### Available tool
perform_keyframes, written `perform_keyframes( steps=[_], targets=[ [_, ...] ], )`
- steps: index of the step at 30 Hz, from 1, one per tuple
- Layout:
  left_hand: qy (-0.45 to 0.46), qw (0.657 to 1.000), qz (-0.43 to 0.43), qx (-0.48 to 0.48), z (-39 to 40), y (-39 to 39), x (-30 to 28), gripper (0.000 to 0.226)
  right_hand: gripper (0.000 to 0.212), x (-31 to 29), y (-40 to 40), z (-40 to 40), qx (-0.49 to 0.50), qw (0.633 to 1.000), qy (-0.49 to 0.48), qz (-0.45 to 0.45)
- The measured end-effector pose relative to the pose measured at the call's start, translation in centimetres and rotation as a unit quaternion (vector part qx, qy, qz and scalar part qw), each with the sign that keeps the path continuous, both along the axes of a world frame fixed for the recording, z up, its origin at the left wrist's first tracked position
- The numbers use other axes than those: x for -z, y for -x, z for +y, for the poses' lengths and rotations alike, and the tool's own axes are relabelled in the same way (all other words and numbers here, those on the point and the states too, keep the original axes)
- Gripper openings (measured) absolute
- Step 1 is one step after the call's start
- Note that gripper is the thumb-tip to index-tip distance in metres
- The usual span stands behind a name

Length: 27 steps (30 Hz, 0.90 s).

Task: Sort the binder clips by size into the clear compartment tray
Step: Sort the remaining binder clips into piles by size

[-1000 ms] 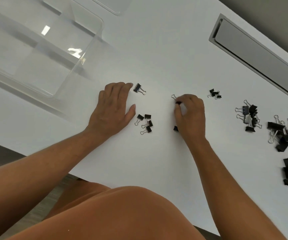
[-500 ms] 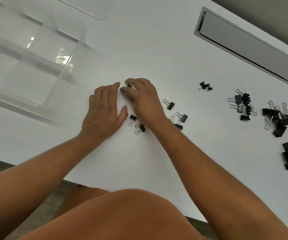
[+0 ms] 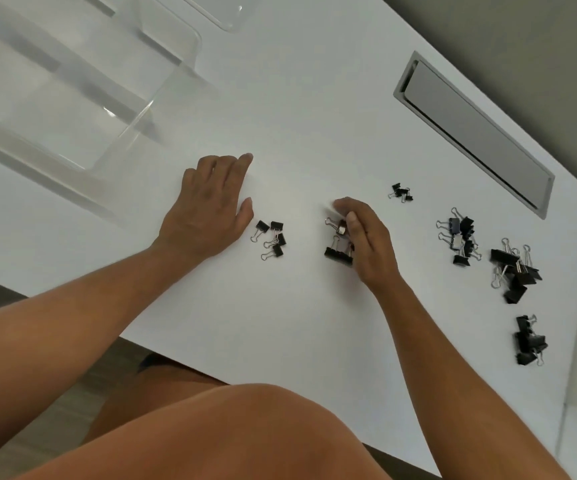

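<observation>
Left hand (image 3: 210, 206) lies flat on the white table (image 3: 314, 116), palm down, fingers straight and together, holding nothing. Just off its thumb, at 3 o'clock, sits a cluster of 4 small binder clips (image 3: 272, 239), close to the thumb tip but not touching it. Right hand (image 3: 366, 237) is at table centre, fingers curled around a couple of clips (image 3: 340, 228); a wire handle and a silvery bit show at the fingertips, motion blur there, exact count unclear. A medium black clip (image 3: 339, 255) sits at 7 o'clock of that hand, against the thumb side; can't tell if it's held or just lying on the table. Clear compartment tray (image 3: 162, 109) is at 10 o'clock of the left hand, well apart from it, dividers visible, no clips visible in the compartments in view. Unsorted piles run toward 3 o'clock of the right hand: tiny clips (image 3: 401, 192) at 1 o'clock, a mixed pile (image 3: 460, 237) at 3 o'clock, larger clips (image 3: 515, 271) beyond that, and 1 more black pile (image 3: 527, 341) near the table's right edge at 4 o'clock. Grey cable hatch (image 3: 474, 133) is set into the table at 1 o'clock. Person's bare knee (image 3: 245, 434) fills the bottom of the view.
</observation>
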<state>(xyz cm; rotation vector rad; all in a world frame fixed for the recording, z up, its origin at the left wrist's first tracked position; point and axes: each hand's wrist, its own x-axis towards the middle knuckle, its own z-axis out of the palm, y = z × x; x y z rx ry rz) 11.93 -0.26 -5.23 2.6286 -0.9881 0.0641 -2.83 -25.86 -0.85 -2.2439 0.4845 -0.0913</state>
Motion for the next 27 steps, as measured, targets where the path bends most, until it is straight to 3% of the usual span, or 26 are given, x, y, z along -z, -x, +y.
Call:
perform_keyframes(
  steps=[2, 6, 9, 12, 15, 21, 24, 27],
  targets=[
    [0.004, 1.000, -0.012, -0.004, 0.1, 0.1, 0.1, 0.061, 0.035, 0.0, 0.5, -0.5, -0.007, 1.000, 0.023, 0.002],
    [0.038, 0.999, -0.026, -0.013, 0.2, 0.4, 0.1, 0.053, 0.053, 1.5, 1.8, -1.2, -0.106, 0.980, 0.166, 0.020],
    [0.075, 0.994, -0.005, -0.076, 0.7, 1.2, -0.1, 0.048, 0.061, 2.9, 2.7, 0.0, -0.137, 0.968, 0.208, 0.017],
    [0.069, 0.985, 0.035, -0.158, 1.5, 4.8, 0.2, 0.047, 0.040, 3.6, 3.3, 0.5, -0.125, 0.969, 0.210, -0.035],
    [0.014, 0.988, 0.051, -0.148, 1.3, 10.8, 0.7, 0.061, 0.024, 3.8, 4.4, -0.3, -0.121, 0.970, 0.192, -0.091],
    [0.042, 0.982, 0.099, -0.153, -2.8, 13.1, -0.1, 0.077, 0.035, 4.4, 7.1, -4.3, -0.173, 0.949, 0.237, -0.111],
    [-0.003, 0.993, 0.060, -0.097, -4.5, 12.4, 0.3, 0.068, 0.043, 4.3, 7.9, -6.5, -0.204, 0.946, 0.249, -0.037],
    [-0.027, 0.994, 0.050, -0.088, -5.9, 12.6, 1.0, 0.057, 0.041, 4.5, 8.2, -8.1, -0.218, 0.948, 0.226, -0.047]
  ],
)
